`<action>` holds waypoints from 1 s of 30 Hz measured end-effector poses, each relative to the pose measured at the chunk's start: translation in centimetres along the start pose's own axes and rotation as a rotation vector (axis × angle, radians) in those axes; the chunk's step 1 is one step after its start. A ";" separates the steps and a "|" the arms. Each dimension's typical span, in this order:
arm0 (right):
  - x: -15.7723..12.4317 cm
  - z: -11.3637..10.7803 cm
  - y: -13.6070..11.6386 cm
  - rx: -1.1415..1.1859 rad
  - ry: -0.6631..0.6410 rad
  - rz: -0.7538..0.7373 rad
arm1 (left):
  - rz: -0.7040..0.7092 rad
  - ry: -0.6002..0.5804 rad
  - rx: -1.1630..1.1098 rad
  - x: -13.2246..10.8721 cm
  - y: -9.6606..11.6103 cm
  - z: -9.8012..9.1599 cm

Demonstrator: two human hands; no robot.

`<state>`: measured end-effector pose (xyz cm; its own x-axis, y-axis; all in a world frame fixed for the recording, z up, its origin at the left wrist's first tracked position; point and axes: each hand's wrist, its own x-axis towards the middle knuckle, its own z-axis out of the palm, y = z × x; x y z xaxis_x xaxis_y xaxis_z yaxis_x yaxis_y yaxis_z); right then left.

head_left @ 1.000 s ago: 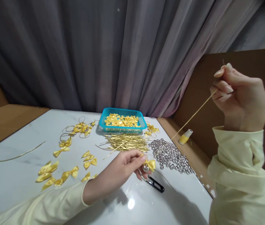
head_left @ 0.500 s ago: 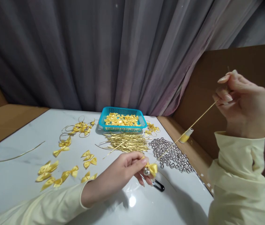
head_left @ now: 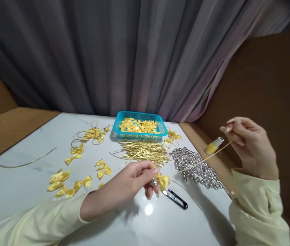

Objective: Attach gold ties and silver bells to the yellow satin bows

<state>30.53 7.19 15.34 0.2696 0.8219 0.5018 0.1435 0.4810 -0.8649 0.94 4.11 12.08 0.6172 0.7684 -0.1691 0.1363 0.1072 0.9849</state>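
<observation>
My left hand (head_left: 141,176) pinches a yellow ribbon bow (head_left: 163,182) with a silver bell (head_left: 154,182) on it, just above the table. Raised at the right, my right hand (head_left: 253,145) has its fingers closed on a yellow thread (head_left: 219,150). The thread slants down toward the bow; whether a needle is at the fingertips I cannot make out. Beneath the bow, black-handled thread snips (head_left: 177,199) lie on the table, their tips partly covered by my left hand. A thin cord (head_left: 188,194) runs along the table past the snips.
A turquoise basket (head_left: 145,136) of yellow bows stands at the back. In front lie gold twist ties (head_left: 145,151), and to their right a spread of silver bells (head_left: 196,167). A yellow thread spool (head_left: 213,146) sits at the right edge. Loose bows (head_left: 59,177) lie at left.
My right hand has come down and somewhat to the left, still on the thread. My left hand keeps the bow and bell. More of the snips shows now, and the view has shifted slightly.
</observation>
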 end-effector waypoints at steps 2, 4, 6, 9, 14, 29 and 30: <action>-1.1 1.3 0.1 -0.034 -0.108 0.081 | -0.001 -0.014 0.075 0.0 0.0 -0.3; -2.6 3.1 -0.3 -0.100 -0.311 0.153 | 0.001 -0.029 0.143 -0.1 -0.1 -0.5; -4.4 5.1 -0.8 -0.180 -0.565 0.178 | 0.005 -0.036 0.197 -0.3 -0.2 -0.7; -6.6 7.6 -1.4 -0.243 -0.766 0.086 | -0.001 -0.029 0.247 -0.5 -0.4 -0.9; -8.0 8.9 -1.2 -0.342 -0.763 -0.026 | 0.006 -0.025 0.273 -0.5 -0.8 -1.1; -7.9 9.2 -0.7 -0.389 -0.738 -0.049 | -0.004 -0.023 0.205 -0.6 -0.8 -0.8; -7.9 9.2 -0.7 -0.391 -0.740 -0.049 | -0.008 -0.021 0.210 -0.6 -0.8 -0.8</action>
<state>19.51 3.19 12.06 -0.4206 0.8565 0.2992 0.4952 0.4931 -0.7153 -0.13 4.08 11.40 0.6315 0.7542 -0.1797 0.2980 -0.0222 0.9543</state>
